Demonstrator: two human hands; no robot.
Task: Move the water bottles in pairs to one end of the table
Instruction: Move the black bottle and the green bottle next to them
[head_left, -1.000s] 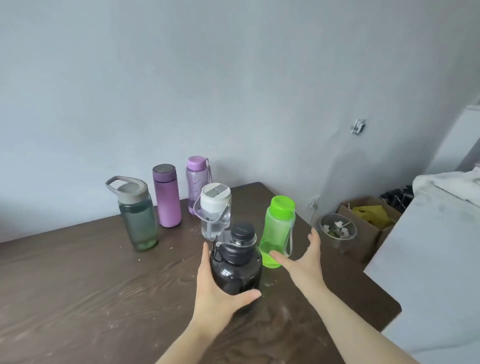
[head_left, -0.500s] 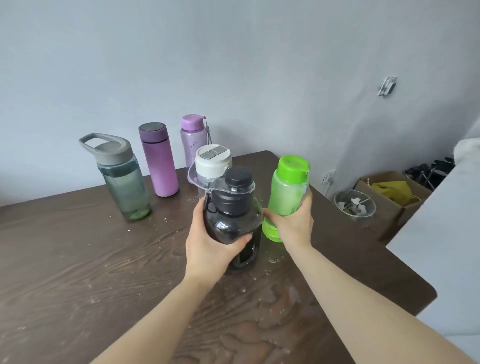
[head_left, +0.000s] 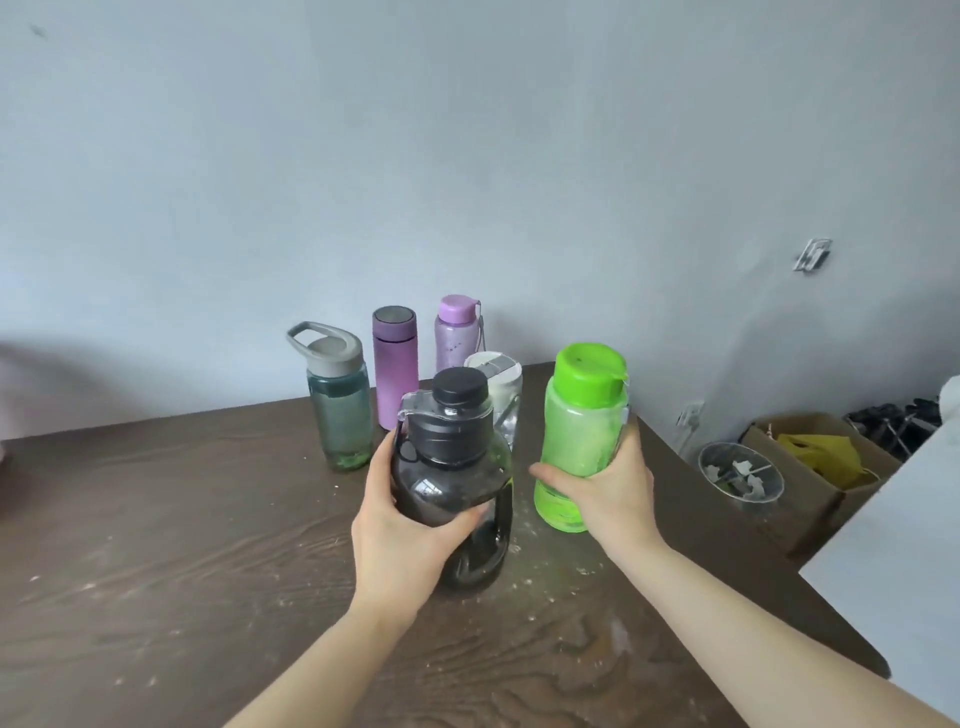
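Note:
My left hand (head_left: 402, 535) grips a round dark smoke-tinted bottle (head_left: 451, 467) with a black cap, held upright above the brown wooden table (head_left: 182, 545). A bright green bottle (head_left: 579, 431) is raised in my right hand (head_left: 608, 491), which wraps its lower half. Behind them stand a teal bottle with a grey loop lid (head_left: 337, 400), a purple flask (head_left: 396, 366), a lilac bottle (head_left: 457, 332) and a clear bottle with a white lid (head_left: 501, 389), partly hidden by the dark one.
The table's right edge runs close to my right arm. On the floor beyond it are a clear round container (head_left: 740, 473) and a cardboard box (head_left: 815, 467) with yellow stuff. A white surface (head_left: 904, 545) stands at right. The grey wall is just behind the bottles.
Both hands closed on their bottles and lifted them off the table; the green bottle has risen and moved right. The camera view shifted, with the standing bottles now further back.

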